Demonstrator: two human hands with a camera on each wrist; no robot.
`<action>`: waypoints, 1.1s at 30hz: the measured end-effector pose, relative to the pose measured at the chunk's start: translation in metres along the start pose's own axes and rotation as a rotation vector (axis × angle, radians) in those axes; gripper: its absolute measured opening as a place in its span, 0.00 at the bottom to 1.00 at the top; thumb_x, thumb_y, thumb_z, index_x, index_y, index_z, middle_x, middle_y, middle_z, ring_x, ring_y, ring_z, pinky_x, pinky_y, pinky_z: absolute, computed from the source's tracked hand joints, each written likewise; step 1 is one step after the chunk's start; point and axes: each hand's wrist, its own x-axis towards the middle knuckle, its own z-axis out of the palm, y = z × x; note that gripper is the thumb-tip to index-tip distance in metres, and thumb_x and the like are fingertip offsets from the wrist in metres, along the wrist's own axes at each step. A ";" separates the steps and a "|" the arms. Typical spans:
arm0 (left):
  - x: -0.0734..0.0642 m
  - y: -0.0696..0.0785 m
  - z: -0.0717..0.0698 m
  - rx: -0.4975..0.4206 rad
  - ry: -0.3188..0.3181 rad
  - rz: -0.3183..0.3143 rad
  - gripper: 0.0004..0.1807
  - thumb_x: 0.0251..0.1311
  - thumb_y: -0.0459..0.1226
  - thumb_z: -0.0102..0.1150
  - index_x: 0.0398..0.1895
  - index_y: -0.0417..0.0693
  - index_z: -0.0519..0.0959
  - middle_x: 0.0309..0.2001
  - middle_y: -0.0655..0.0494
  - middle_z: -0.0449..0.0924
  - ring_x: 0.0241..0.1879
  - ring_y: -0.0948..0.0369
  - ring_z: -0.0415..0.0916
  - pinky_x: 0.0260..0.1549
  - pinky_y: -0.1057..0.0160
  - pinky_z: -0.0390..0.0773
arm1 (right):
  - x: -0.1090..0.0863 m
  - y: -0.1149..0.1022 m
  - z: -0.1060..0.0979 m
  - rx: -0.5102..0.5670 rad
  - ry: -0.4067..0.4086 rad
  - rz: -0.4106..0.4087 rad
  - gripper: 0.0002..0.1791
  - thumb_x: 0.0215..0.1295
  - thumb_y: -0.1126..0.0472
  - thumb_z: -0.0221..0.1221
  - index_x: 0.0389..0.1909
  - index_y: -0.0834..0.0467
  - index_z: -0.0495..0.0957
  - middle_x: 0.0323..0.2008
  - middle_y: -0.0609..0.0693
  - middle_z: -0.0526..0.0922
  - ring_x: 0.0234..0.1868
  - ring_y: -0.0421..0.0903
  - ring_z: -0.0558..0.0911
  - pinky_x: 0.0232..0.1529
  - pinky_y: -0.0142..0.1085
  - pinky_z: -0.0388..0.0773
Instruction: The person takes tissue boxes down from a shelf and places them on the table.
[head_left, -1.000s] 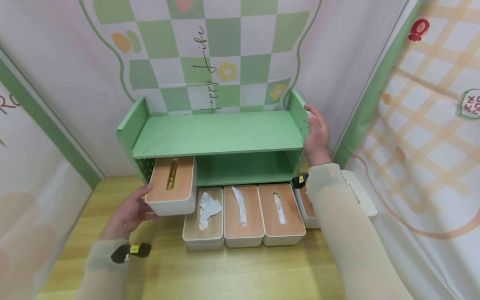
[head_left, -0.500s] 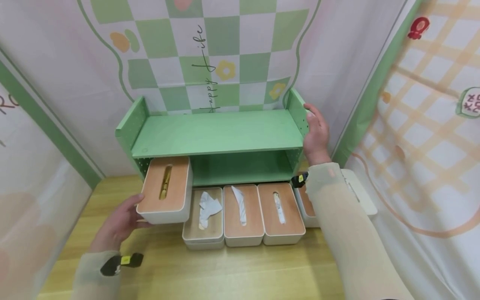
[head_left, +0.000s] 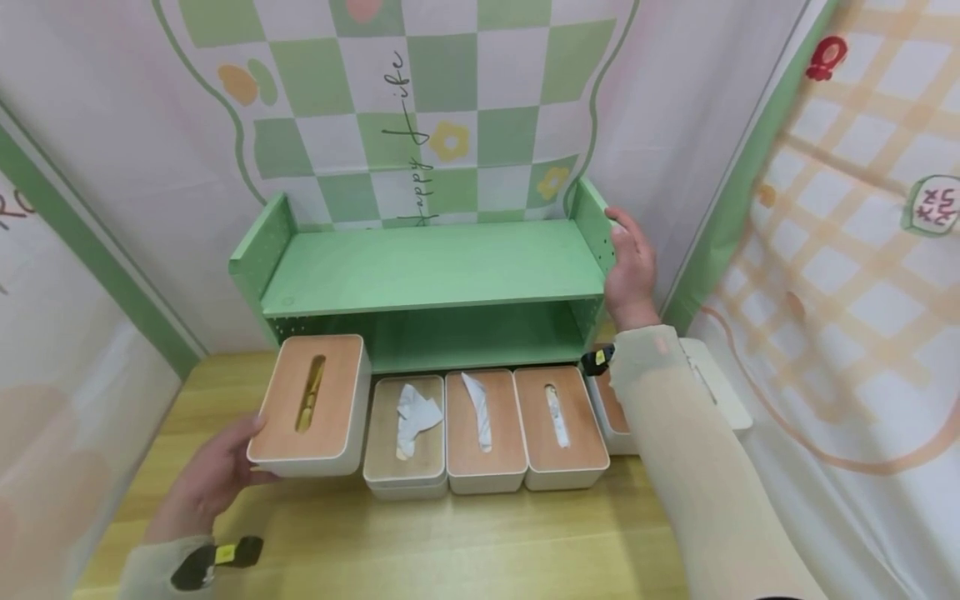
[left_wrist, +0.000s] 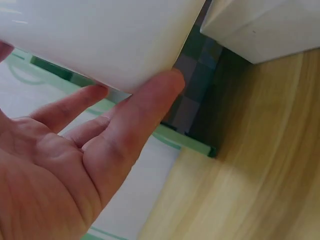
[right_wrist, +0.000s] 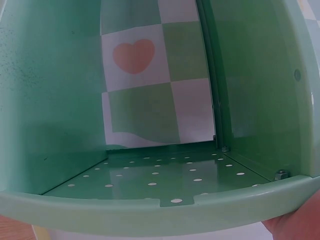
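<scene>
In the head view, my left hand (head_left: 210, 475) holds a white tissue box (head_left: 330, 408) with a wood-coloured slotted lid. The thumb lies at the box's left edge and the fingers reach underneath. Up close in the left wrist view, fingers (left_wrist: 150, 100) press around a corner of its glossy white body. My right hand (head_left: 632, 275) grips the right side panel of a green two-level shelf (head_left: 435, 267). Only a bit of that hand shows in the right wrist view, below the perforated side (right_wrist: 150, 170) of the shelf.
Side by side before the shelf stand three tissue boxes: one with a paler lid (head_left: 381, 442), a middle box (head_left: 463, 433) and a right-hand box (head_left: 534, 417). Another box (head_left: 617, 421) is partly hidden by my right forearm, near a white object (head_left: 723, 387). Patterned curtains surround the wooden table (head_left: 465, 542).
My left hand has drawn the tissue box out of the shelf's lower level, toward me and leftward. The right hand stays on the shelf's side.
</scene>
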 end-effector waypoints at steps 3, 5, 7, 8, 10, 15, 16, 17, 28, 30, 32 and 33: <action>-0.005 -0.006 -0.004 -0.025 -0.034 0.015 0.13 0.78 0.45 0.39 0.48 0.58 0.76 0.41 0.54 0.86 0.40 0.54 0.84 0.40 0.45 0.81 | 0.000 -0.001 0.000 -0.003 -0.001 0.001 0.25 0.77 0.42 0.40 0.69 0.39 0.71 0.71 0.37 0.63 0.66 0.41 0.63 0.66 0.44 0.57; -0.007 -0.010 -0.007 -0.029 -0.040 0.012 0.13 0.79 0.45 0.39 0.47 0.60 0.77 0.42 0.55 0.86 0.40 0.55 0.84 0.40 0.45 0.81 | 0.000 0.000 0.000 -0.006 -0.002 -0.005 0.25 0.77 0.42 0.40 0.69 0.40 0.71 0.72 0.37 0.63 0.67 0.41 0.62 0.67 0.44 0.57; -0.009 -0.014 -0.008 -0.029 -0.043 0.008 0.13 0.79 0.45 0.38 0.49 0.60 0.76 0.43 0.55 0.86 0.41 0.54 0.84 0.41 0.45 0.81 | 0.001 0.000 0.000 -0.002 -0.003 -0.011 0.25 0.77 0.42 0.41 0.69 0.41 0.71 0.72 0.37 0.63 0.68 0.40 0.62 0.68 0.44 0.56; -0.009 -0.016 -0.009 -0.028 -0.041 0.005 0.12 0.79 0.45 0.38 0.50 0.61 0.75 0.43 0.55 0.86 0.41 0.54 0.84 0.41 0.44 0.81 | 0.001 0.001 0.000 0.000 -0.004 -0.014 0.25 0.77 0.43 0.41 0.69 0.42 0.71 0.72 0.37 0.62 0.68 0.40 0.61 0.68 0.44 0.56; -0.011 -0.020 -0.011 -0.037 -0.047 -0.001 0.12 0.79 0.46 0.39 0.50 0.63 0.76 0.44 0.55 0.86 0.42 0.54 0.84 0.42 0.45 0.81 | 0.002 0.001 0.001 0.000 -0.003 -0.018 0.25 0.78 0.43 0.41 0.70 0.42 0.71 0.72 0.38 0.63 0.68 0.40 0.62 0.68 0.44 0.56; -0.013 -0.031 -0.016 -0.076 -0.158 0.019 0.19 0.80 0.43 0.33 0.50 0.65 0.79 0.44 0.54 0.86 0.42 0.54 0.84 0.43 0.46 0.81 | 0.005 0.004 0.001 -0.004 -0.003 -0.007 0.26 0.77 0.43 0.40 0.70 0.42 0.70 0.72 0.38 0.63 0.67 0.41 0.62 0.67 0.44 0.57; -0.013 -0.033 -0.017 -0.078 -0.178 0.020 0.20 0.80 0.42 0.32 0.50 0.65 0.79 0.44 0.54 0.86 0.42 0.54 0.84 0.44 0.46 0.80 | 0.005 0.004 0.002 -0.006 -0.003 -0.005 0.26 0.77 0.43 0.40 0.70 0.42 0.70 0.72 0.37 0.62 0.67 0.41 0.62 0.67 0.44 0.57; -0.013 -0.035 -0.018 -0.077 -0.188 0.017 0.20 0.80 0.42 0.32 0.50 0.65 0.79 0.44 0.53 0.85 0.43 0.54 0.84 0.44 0.46 0.80 | 0.005 0.005 0.002 -0.009 -0.003 -0.003 0.26 0.77 0.42 0.40 0.70 0.41 0.70 0.72 0.37 0.62 0.67 0.41 0.62 0.67 0.44 0.57; -0.009 -0.045 -0.015 0.006 -0.035 -0.121 0.30 0.78 0.48 0.40 0.69 0.32 0.60 0.43 0.49 0.86 0.44 0.50 0.83 0.46 0.45 0.79 | 0.001 0.004 0.002 -0.018 0.010 -0.006 0.26 0.77 0.42 0.39 0.70 0.40 0.70 0.72 0.37 0.63 0.68 0.40 0.62 0.68 0.45 0.56; -0.008 -0.047 -0.015 0.022 -0.029 -0.130 0.34 0.78 0.48 0.40 0.71 0.27 0.54 0.43 0.48 0.86 0.43 0.50 0.83 0.46 0.45 0.80 | 0.001 0.004 0.002 -0.016 0.009 -0.009 0.26 0.77 0.41 0.39 0.70 0.40 0.71 0.72 0.37 0.63 0.68 0.40 0.62 0.68 0.45 0.56; -0.007 -0.049 -0.016 0.033 -0.020 -0.138 0.35 0.78 0.48 0.40 0.71 0.25 0.52 0.42 0.47 0.86 0.43 0.50 0.84 0.45 0.46 0.80 | 0.001 0.004 0.001 -0.017 0.010 -0.013 0.26 0.77 0.41 0.40 0.69 0.39 0.71 0.71 0.36 0.63 0.67 0.40 0.63 0.68 0.45 0.56; -0.007 -0.050 -0.015 0.034 -0.015 -0.143 0.34 0.78 0.47 0.40 0.70 0.24 0.53 0.41 0.46 0.86 0.42 0.50 0.84 0.45 0.46 0.80 | 0.001 0.004 0.001 -0.020 0.012 -0.017 0.26 0.77 0.41 0.40 0.69 0.39 0.71 0.71 0.36 0.64 0.67 0.40 0.63 0.68 0.45 0.57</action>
